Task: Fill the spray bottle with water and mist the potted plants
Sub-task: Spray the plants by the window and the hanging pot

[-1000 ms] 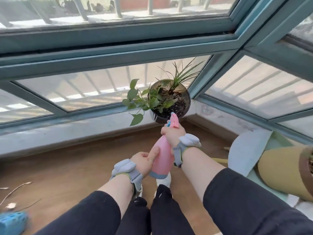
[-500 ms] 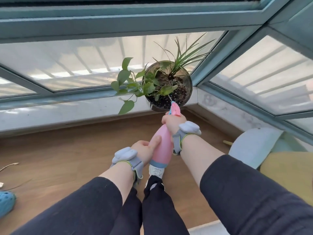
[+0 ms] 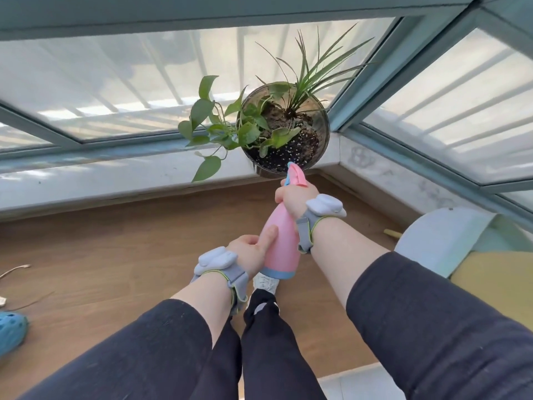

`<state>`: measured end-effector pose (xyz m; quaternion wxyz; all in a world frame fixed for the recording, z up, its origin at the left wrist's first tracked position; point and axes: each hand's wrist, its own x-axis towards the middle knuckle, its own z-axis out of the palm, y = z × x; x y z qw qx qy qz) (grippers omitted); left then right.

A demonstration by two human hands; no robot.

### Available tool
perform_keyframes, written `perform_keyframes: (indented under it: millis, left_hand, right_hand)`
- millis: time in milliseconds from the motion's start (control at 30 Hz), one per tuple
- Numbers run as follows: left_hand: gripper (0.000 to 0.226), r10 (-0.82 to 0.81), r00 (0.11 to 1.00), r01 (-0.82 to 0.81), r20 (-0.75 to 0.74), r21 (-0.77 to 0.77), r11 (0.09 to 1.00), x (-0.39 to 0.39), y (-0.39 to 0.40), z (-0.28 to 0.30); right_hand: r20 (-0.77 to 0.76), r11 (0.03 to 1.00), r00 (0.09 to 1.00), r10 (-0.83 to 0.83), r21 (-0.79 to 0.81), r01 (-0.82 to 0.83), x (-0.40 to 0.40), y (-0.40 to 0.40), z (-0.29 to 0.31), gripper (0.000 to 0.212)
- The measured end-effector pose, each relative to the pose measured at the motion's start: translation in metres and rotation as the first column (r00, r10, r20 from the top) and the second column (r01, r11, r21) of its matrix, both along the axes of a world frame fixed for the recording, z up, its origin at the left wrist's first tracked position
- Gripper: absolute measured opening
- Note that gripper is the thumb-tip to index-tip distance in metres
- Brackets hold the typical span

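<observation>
No text, label, brand or number can be read on the bottle (image 3: 281, 243), pot (image 3: 323, 131) or wristbands (image 3: 326, 204).

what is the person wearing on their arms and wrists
Both arms have dark navy sleeves pushed up, leaving the forearms bare. Each wrist carries a grey fabric strap with yellow-green edging and a pale, rounded, winged plastic unit on top: one behind the left hand, one behind the right hand. No gloves or cables show.

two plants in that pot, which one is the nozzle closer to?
The broad-leaved vine, whose leaves sit at the pot's near and left side. The thin grassy plant rises from the far side, beyond the spray bottle's nozzle.
</observation>
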<state>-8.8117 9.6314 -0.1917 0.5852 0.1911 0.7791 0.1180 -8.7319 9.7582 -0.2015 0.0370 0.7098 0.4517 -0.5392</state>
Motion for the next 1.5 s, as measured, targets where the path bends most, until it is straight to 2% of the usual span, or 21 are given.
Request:
perform_keyframes:
  millis: [300, 400, 500, 633, 733, 867, 1000, 1100, 1233, 1433, 1500]
  left_hand:
    - [0.067, 0.029, 1.000, -0.029, -0.001, -0.011, 1.000, 0.001, -0.001, -0.003]
    - [0.065, 0.050, 0.999, -0.050, -0.006, -0.001, 0.999, -0.002, -0.001, -0.001]
    - [0.064, 0.067, 0.998, -0.067, -0.010, 0.008, 0.998, -0.008, 0.001, 0.001]
    - [0.062, 0.074, 0.997, -0.074, -0.007, 0.022, 0.997, -0.015, 0.007, 0.003]
    - [0.061, 0.077, 0.997, -0.077, -0.009, 0.033, 0.996, -0.017, 0.012, 0.005]
    - [0.063, 0.063, 0.998, -0.062, -0.018, 0.031, 0.998, -0.021, 0.017, 0.006]
    - [0.064, 0.071, 0.997, -0.071, -0.017, 0.037, 0.997, -0.022, 0.023, 0.007]
    - [0.065, 0.081, 0.996, -0.080, -0.029, 0.041, 0.996, -0.023, 0.029, 0.007]
    - [0.063, 0.061, 0.998, -0.060, -0.028, 0.055, 0.997, -0.023, 0.035, 0.007]
    - [0.062, 0.057, 0.998, -0.054, -0.034, 0.081, 0.995, -0.024, 0.050, 0.009]
    - [0.062, 0.069, 0.997, -0.065, -0.033, 0.092, 0.994, -0.023, 0.055, 0.009]
  right_hand:
    - [-0.012, 0.990, 0.990, 0.143, 0.011, -0.143, -0.012, 0.006, -0.004, 0.040]
    - [0.017, 0.981, 0.981, 0.193, 0.002, -0.193, -0.020, 0.007, -0.001, 0.029]
    - [0.030, 0.986, 0.986, 0.165, 0.017, -0.166, -0.028, 0.007, 0.000, 0.024]
    - [0.023, 0.989, 0.989, 0.146, 0.027, -0.147, -0.035, 0.014, 0.002, 0.039]
    - [0.037, 0.981, 0.981, 0.192, 0.029, -0.193, -0.041, 0.019, 0.007, 0.023]
    - [0.030, 0.978, 0.978, 0.205, 0.034, -0.206, -0.042, 0.023, 0.009, 0.033]
    - [0.067, 0.977, 0.976, 0.209, 0.032, -0.212, -0.044, 0.030, 0.015, 0.032]
    - [0.085, 0.988, 0.986, 0.146, 0.039, -0.149, -0.044, 0.036, 0.018, 0.016]
    - [0.090, 0.989, 0.988, 0.127, 0.058, -0.133, -0.040, 0.042, 0.019, 0.012]
    - [0.107, 0.982, 0.980, 0.169, 0.064, -0.177, -0.041, 0.056, 0.026, 0.018]
    - [0.135, 0.981, 0.976, 0.169, 0.076, -0.180, -0.040, 0.060, 0.030, 0.007]
